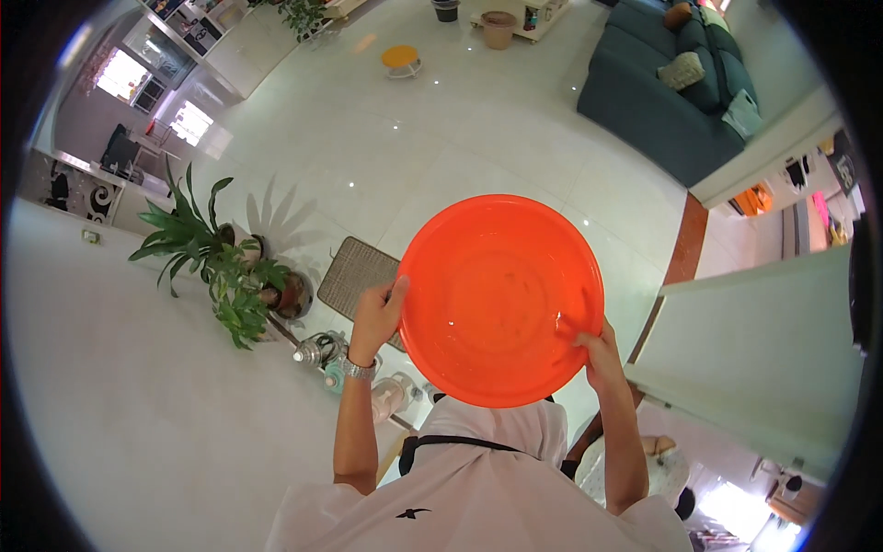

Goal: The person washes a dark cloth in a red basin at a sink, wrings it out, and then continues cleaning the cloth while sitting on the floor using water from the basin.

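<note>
A round orange plastic basin is held up in front of my body, its inside facing me. My left hand grips the basin's left rim, the thumb lying along the edge and the other fingers hidden behind it. On the lower right rim is my right hand, its thumb over the inside and the fingers behind the wall. A metal wristwatch circles my left wrist. Nothing that I can make out lies in the basin.
Potted plants stand by the wall at left, with thermos-like bottles nearer me. A woven mat lies on the tiled floor partly behind the basin. Farther off are a yellow stool and a dark sofa. A pale door is at right.
</note>
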`<state>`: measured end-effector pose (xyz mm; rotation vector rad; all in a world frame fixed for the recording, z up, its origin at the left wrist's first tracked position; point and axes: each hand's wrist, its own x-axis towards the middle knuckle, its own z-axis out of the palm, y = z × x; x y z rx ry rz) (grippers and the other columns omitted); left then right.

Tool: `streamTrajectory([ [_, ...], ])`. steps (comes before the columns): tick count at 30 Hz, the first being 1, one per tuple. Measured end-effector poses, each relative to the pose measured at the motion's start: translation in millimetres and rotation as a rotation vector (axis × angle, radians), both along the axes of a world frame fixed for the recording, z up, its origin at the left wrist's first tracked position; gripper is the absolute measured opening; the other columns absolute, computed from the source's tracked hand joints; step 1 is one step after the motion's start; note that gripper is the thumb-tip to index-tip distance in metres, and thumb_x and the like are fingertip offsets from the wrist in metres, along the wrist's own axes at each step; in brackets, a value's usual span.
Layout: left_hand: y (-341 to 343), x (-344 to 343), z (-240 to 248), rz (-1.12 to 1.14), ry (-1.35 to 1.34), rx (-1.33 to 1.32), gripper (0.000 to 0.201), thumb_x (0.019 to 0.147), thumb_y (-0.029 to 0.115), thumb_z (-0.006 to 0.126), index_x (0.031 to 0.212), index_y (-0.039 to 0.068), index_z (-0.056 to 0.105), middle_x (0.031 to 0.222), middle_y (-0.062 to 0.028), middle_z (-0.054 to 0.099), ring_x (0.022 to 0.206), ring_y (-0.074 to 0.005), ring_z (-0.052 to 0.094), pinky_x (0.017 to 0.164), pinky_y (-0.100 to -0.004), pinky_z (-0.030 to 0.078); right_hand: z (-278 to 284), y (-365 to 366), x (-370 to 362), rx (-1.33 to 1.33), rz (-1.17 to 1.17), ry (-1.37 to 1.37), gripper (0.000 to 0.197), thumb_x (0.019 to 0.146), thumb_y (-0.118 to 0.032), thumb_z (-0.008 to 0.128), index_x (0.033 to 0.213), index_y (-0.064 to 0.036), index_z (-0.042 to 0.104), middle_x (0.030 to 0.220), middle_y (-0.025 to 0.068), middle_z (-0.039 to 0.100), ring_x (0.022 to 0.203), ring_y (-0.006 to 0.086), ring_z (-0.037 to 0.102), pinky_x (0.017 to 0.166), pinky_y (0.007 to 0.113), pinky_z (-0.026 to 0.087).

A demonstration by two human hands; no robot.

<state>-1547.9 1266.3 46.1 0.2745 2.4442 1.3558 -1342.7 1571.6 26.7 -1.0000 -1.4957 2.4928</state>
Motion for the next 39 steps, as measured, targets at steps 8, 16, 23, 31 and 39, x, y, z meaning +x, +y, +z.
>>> streamTrajectory([
  [8, 71.8, -144.8, 15.1, 0.205, -0.077, 0.13, 0.045, 0.097, 0.036, 0.055, 0.074, -0.002, 0.059, 0.048, 0.0026, 0.042, 0.044, -0.0037, 0.035, 0.04, -0.0264, 0.027, 31.9, 69.7, -173.4, -0.031, 0.043, -0.061, 0.065, 0.07, 0.007, 0.049, 0.135, 0.0014, 0.043, 0.125, 0.0111, 0.057, 0.111, 0.0218, 0.059, 0.087, 0.031, 0.053],
  [16, 133.2, -299.8, -11.5, 0.231, -0.14, 0.395, 0.031, 0.097, 0.031, 0.058, 0.087, 0.002, 0.063, 0.055, 0.0051, 0.047, 0.038, -0.0032, 0.036, 0.036, -0.0229, 0.025, 24.3, 135.1, -340.5, 0.018, -0.004, -0.129, 0.067, 0.07, 0.008, 0.05, 0.137, 0.0009, 0.04, 0.13, 0.0133, 0.053, 0.116, 0.0251, 0.057, 0.089, 0.035, 0.054],
  [23, 173.2, -454.9, -0.6, 0.141, -0.26, 0.35, 0.027, 0.096, 0.025, 0.06, 0.102, -0.001, 0.064, 0.065, 0.0043, 0.052, 0.05, -0.0025, 0.043, 0.044, -0.021, 0.034, -2.2, 171.7, -471.6, -0.02, -0.105, 0.016, 0.067, 0.072, 0.006, 0.05, 0.138, 0.0001, 0.039, 0.131, 0.0149, 0.053, 0.118, 0.028, 0.056, 0.098, 0.038, 0.049],
  [31, 212.3, -619.3, -6.3, 0.083, -0.183, 0.339, 0.028, 0.095, 0.022, 0.06, 0.106, -0.003, 0.064, 0.063, 0.0041, 0.051, 0.046, -0.0027, 0.04, 0.041, -0.0209, 0.032, -4.6, 191.5, -625.0, -0.048, -0.107, -0.046, 0.067, 0.071, 0.006, 0.05, 0.137, 0.0003, 0.04, 0.131, 0.0127, 0.052, 0.12, 0.0263, 0.054, 0.099, 0.036, 0.048],
  [39, 242.2, -774.2, -10.5, 0.151, -0.268, 0.303, 0.03, 0.096, 0.02, 0.059, 0.111, -0.004, 0.064, 0.066, 0.0049, 0.05, 0.051, -0.0025, 0.039, 0.044, -0.0205, 0.033, -16.9, 229.1, -785.2, -0.054, -0.074, -0.091, 0.064, 0.071, 0.001, 0.057, 0.133, 0.0004, 0.043, 0.126, 0.0159, 0.056, 0.115, 0.0298, 0.058, 0.096, 0.038, 0.052],
])
